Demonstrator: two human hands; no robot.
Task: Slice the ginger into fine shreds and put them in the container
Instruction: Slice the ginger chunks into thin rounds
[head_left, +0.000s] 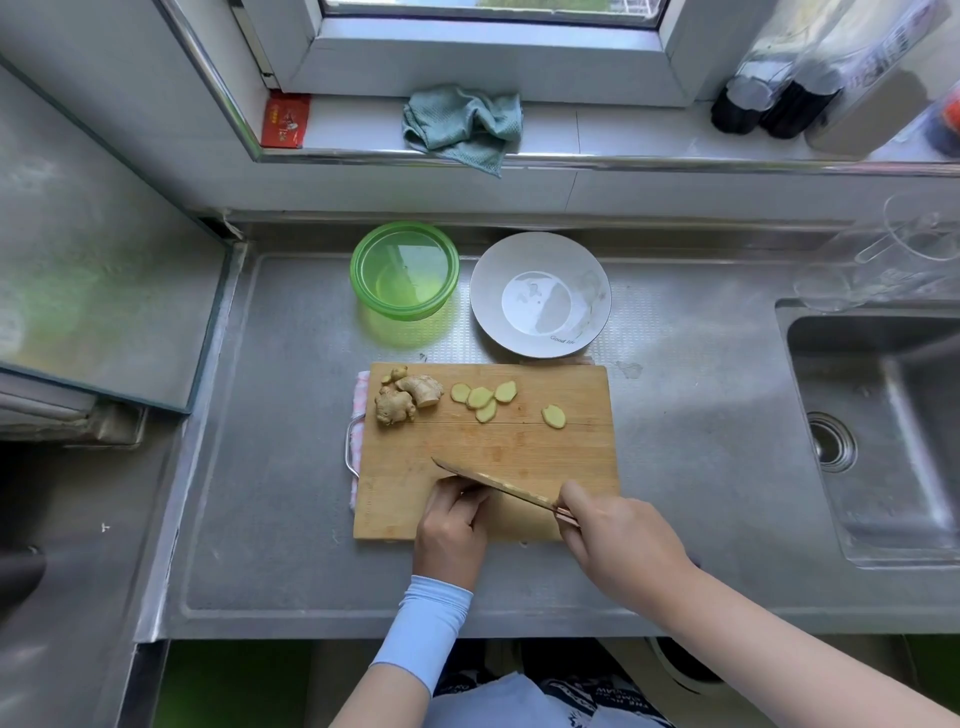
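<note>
Worktop: a stainless steel counter (291, 467) with a raised lip, running from a tilted glass panel (104, 291) on the left to the sink on the right.
Sink: a steel basin (893, 499) sunk into the counter's right end, with a round drain (831, 441) in its floor.
Bowl: a shallow white bowl (587, 270) at the back of the counter, with "Good life" printed on its near inner wall.
Sill: a pale windowsill (623, 130) beneath a white window frame (493, 52).
Cloth: a crumpled teal cloth (462, 124) on the sill, one corner hanging over the metal-trimmed edge.
Packet: a red packet (284, 120) at the sill's left end.
Bottles: dark-based bottles (769, 104) at the sill's right end, blurred.
Glassware: clear vessels (883, 260) behind the sink, their shapes hard to make out.
</note>
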